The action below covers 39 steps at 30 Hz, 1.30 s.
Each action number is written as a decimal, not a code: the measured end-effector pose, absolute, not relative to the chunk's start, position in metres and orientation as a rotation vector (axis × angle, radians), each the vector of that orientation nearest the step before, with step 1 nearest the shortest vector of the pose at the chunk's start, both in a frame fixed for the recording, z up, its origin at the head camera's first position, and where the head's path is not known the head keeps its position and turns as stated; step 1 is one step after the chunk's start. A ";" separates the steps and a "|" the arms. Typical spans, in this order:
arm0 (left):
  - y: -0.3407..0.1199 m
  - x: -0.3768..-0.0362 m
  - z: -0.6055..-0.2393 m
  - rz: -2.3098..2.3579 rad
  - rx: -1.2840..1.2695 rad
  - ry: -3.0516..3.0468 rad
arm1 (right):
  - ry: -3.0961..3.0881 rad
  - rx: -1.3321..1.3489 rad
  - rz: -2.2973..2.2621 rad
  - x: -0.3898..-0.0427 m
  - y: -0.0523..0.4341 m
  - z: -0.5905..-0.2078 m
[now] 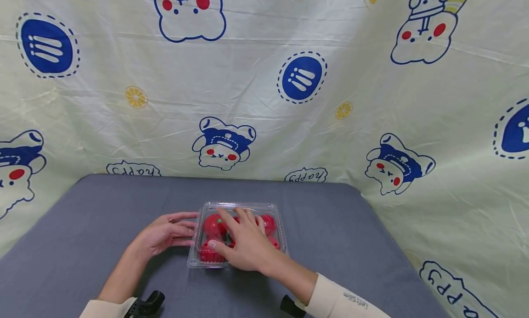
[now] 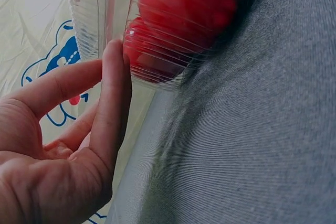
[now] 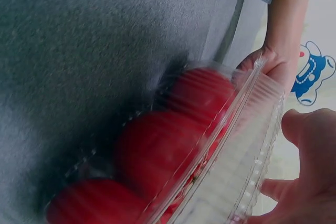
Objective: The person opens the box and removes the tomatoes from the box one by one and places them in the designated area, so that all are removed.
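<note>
A clear plastic clamshell box, its lid down, sits on the grey table and holds several red tomatoes. My left hand is at the box's left side, fingers extended and fingertips right at its wall. In the left wrist view, the fingers reach up to the ribbed plastic, with tomatoes showing through it. My right hand lies over the lid with fingers spread. The right wrist view shows its thumb and fingers above the lid. It hides part of the tomatoes in the head view.
Grey cloth covers the table around the box. Behind it hangs a pale curtain with cartoon prints, reaching the table's back edge. Black bands sit at both sleeve cuffs.
</note>
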State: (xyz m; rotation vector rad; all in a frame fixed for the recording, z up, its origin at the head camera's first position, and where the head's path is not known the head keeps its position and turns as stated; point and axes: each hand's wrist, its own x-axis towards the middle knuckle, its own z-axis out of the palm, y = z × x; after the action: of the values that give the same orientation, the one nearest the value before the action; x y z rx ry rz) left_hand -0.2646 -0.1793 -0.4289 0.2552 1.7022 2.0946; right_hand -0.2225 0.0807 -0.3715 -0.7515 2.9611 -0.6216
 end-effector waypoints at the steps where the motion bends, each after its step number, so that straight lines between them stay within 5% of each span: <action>1: -0.179 -0.265 -0.429 2.094 0.254 1.710 | 2.955 -0.751 -0.620 -0.221 0.079 -0.371; 39: -0.175 -0.264 -0.430 2.078 0.210 1.825 | 3.147 -0.855 -0.154 -0.209 0.050 -0.401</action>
State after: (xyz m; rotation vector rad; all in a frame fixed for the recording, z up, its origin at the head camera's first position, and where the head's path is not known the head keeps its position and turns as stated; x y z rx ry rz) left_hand -0.2636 -0.1748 -0.4297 0.2103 1.8251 2.0782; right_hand -0.2094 0.0497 -0.4005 -0.8552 3.1466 -0.1543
